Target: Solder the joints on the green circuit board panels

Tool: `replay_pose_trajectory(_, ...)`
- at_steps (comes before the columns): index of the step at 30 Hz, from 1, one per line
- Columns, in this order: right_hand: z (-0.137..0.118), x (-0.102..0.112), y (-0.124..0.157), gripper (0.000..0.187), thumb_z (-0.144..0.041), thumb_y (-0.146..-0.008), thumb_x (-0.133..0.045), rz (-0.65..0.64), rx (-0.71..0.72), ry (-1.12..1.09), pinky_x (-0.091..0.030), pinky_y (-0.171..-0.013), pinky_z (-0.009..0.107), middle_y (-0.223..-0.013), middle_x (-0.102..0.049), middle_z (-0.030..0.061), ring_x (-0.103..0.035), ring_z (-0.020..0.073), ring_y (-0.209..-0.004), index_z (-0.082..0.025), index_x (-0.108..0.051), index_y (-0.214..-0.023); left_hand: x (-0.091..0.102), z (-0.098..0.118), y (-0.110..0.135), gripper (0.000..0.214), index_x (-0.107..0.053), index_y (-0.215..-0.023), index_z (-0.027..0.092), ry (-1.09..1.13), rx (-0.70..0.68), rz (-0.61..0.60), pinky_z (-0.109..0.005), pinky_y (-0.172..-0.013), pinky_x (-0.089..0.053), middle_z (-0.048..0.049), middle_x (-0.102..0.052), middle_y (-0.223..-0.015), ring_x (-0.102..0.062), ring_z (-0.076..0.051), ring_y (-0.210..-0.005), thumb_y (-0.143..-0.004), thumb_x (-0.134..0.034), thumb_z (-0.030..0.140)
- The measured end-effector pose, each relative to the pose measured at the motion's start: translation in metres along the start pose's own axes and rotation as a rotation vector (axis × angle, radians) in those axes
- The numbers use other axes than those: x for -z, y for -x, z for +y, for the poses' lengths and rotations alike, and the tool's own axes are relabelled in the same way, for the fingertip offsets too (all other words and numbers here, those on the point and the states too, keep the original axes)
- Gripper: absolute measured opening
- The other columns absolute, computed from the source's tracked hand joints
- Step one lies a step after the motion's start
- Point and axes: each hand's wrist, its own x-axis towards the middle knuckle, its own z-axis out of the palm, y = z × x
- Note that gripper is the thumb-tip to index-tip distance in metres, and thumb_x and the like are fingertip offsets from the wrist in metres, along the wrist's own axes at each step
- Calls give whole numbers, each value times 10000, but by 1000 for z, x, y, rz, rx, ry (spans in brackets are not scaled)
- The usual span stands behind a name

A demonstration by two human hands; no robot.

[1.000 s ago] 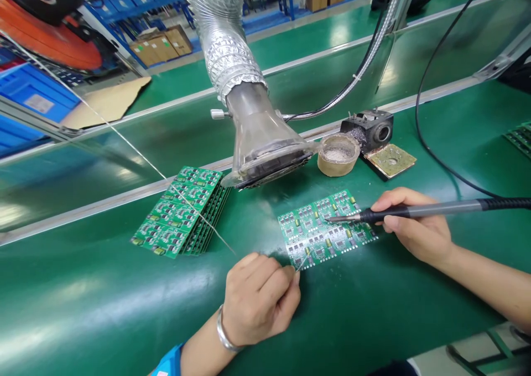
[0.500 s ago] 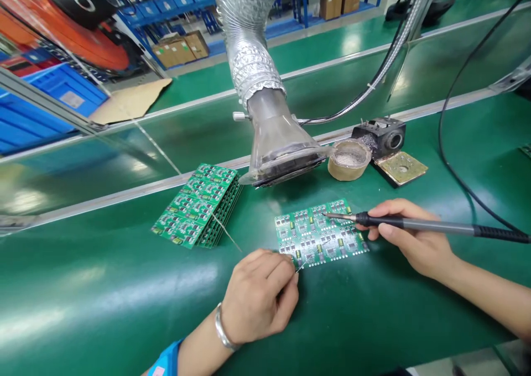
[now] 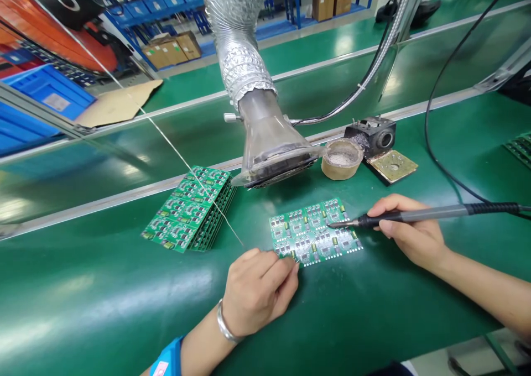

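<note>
A green circuit board panel (image 3: 299,228) with rows of small parts lies flat on the bench. My left hand (image 3: 257,296) is closed at its near left corner, pinching thin solder wire (image 3: 227,221); a short end pokes past the fingertips over the board. From behind that hand the wire runs up to the far left, across a stack of similar boards (image 3: 186,210). My right hand (image 3: 415,235) grips a soldering iron (image 3: 427,214) like a pen. Its tip is at the board's right half, around the middle rows; whether it touches cannot be told.
A fume extractor hood (image 3: 274,155) on a foil duct hangs just behind the board. Behind to the right stand a round tub (image 3: 341,166) and an iron holder (image 3: 379,135) with a sponge tray (image 3: 393,167). The iron's black cable (image 3: 431,110) loops at right. More boards (image 3: 520,149) lie far right.
The iron's tip has moved from the board's upper rows towards its middle. Less solder wire shows beyond my left fingers, and the wire behind that hand shows more clearly. The view has shifted slightly.
</note>
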Motion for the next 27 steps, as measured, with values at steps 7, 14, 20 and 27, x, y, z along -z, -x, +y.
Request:
replay_pose_trajectory(7, -2, -1, -1, 107, -173, -754, -624, -17, 2, 54, -314, -417, 220, -623, -590, -11, -447, 91, -469, -217, -674, -836, -3, -1, -1, 70, -608, -715, 170, -31, -3, -19, -275, -478, -280, 46, -436, -515, -341, -102, -477, -785, -606, 161)
replay_pose_trajectory(14, -2, 0, 0, 100, -186, -764, -625, -26, 0, 67, -331, -436, 230, -656, -603, 3, -458, 99, -482, -213, -670, -849, -5, 0, -3, 80, -604, -701, 175, -44, -20, -14, -279, -475, -274, 52, -409, -508, -322, -103, -477, -779, -616, 163)
replay_pose_trajectory(20, -1, 0, 0, 79, -201, -745, -644, 35, 27, -11, -344, -446, 242, -678, -597, 11, -472, 111, -507, -206, -673, -818, -5, 2, -5, 66, -603, -722, 162, -19, -34, 1, -282, -472, -268, 50, -410, -511, -318, -105, -483, -786, -612, 148)
replay_pose_trajectory(27, -2, -1, 0, 86, -187, -737, -633, 29, -31, 3, -292, -406, 235, -632, -586, 2, -432, 98, -470, -208, -675, -809, -9, 3, -8, 83, -598, -728, 164, -34, -47, -42, -267, -489, -282, 50, -404, -523, -334, -100, -486, -809, -587, 154)
